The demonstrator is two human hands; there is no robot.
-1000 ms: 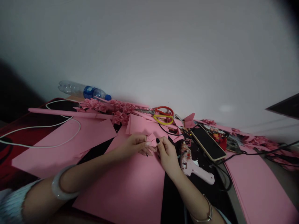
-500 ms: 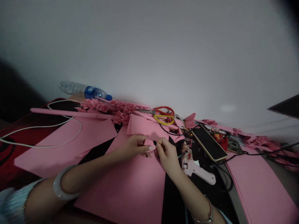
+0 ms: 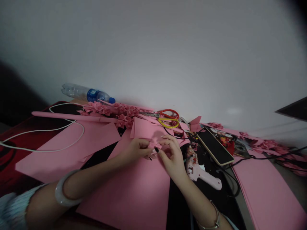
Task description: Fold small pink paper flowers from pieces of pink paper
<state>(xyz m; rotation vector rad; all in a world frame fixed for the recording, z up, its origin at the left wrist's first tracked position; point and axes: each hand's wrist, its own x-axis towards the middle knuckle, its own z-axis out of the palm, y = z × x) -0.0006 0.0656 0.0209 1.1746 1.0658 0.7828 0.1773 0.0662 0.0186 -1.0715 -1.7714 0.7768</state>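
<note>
Paper piece (image 3: 155,144) is pinched by left grip (image 3: 140,148), thumbed by spread right grip (image 3: 174,156); judged unfinished. Flowers (image 3: 125,120) are formed beyond left grip; sheet (image 3: 134,188) beneath is unfolded.

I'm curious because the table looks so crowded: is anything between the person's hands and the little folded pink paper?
Nothing visible: the left hand holds the folded pink paper, and the right hand has its thumb at it. The glue gun lies off to the right.
</note>
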